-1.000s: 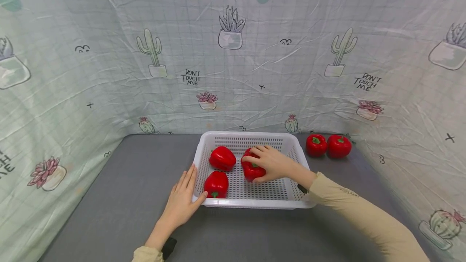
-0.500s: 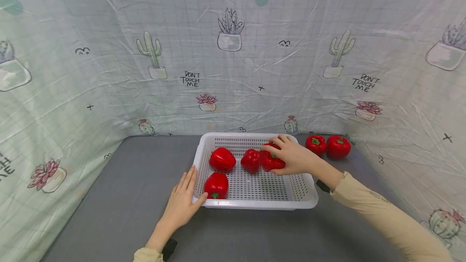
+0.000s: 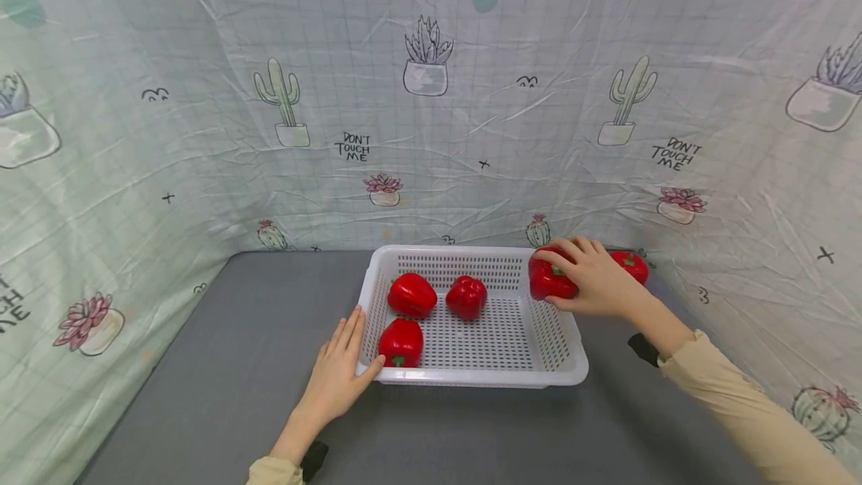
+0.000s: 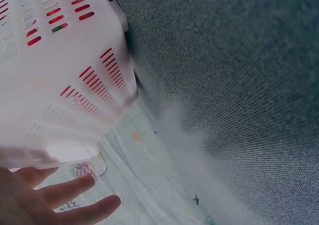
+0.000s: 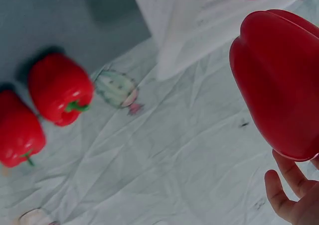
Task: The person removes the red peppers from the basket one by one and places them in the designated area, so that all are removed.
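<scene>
Red pepper in hand: the right hand (image 3: 595, 279) grips a red bell pepper (image 3: 548, 279), fingers curled over its top and thumb below, holding it above the right rim of the basket near the far right corner; the right wrist view shows the same pepper (image 5: 281, 80) large against the fingertips (image 5: 284, 195).
Basket: a white slotted plastic basket (image 3: 471, 379) sits on the grey counter (image 3: 222, 365), toward its far edge and a little right of centre.
Peppers inside: three red peppers lie in the basket's left half, one at the far left (image 3: 411, 294), one near the middle (image 3: 466, 296), one at the near left corner (image 3: 400, 341).
Peppers outside: one pepper (image 3: 633, 264) shows behind the right hand at the counter's far right corner; the right wrist view shows two there (image 5: 60, 88) (image 5: 17, 130), side by side on the counter.
Left hand: the left hand (image 3: 337, 376) lies flat, fingers straight and together, against the basket's near left corner, thumb along the front rim.
Backdrop: pale green cloth (image 3: 431, 96) printed with cacti hangs behind and at both sides.
</scene>
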### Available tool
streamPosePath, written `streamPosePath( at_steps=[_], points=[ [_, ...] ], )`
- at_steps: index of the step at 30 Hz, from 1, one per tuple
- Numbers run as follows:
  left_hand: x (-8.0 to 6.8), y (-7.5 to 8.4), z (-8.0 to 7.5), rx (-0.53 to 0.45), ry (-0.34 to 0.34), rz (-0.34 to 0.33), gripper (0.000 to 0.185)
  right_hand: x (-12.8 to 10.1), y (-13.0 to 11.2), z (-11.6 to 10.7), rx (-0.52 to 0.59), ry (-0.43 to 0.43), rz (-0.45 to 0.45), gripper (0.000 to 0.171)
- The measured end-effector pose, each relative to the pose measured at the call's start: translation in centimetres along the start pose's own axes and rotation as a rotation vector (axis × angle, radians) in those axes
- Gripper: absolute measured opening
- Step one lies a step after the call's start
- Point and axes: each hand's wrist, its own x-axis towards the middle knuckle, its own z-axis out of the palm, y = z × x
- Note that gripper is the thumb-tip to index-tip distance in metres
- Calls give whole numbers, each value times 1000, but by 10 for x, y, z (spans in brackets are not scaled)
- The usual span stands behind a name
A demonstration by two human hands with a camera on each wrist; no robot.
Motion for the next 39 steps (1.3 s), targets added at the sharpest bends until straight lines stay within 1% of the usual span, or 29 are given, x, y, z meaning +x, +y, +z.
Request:
streamPosePath(
  at_steps=[5, 7, 15, 24, 32, 39],
  points=[
    [-1, -1, 0, 5, 8, 7, 79, -14, 15, 1, -15, 68, 24, 74],
    [-1, -1, 0, 7, 10, 10, 79, -19, 20, 2, -25, 86, 43, 75],
    [0, -1, 0, 10, 3, -2, 80, -36, 39, 9, -52, 93, 142, 85],
    [0, 1, 0, 3, 2, -2, 80, -53, 58, 27, -63, 108, 158, 81],
    [0, 1, 1, 3, -5, -8, 80, -62, 69, 45, -68, 95, 197, 79],
    [0, 0, 2, -8, 2, -8, 80, -65, 71, 58, -69, 22, 239, 77]
  ],
)
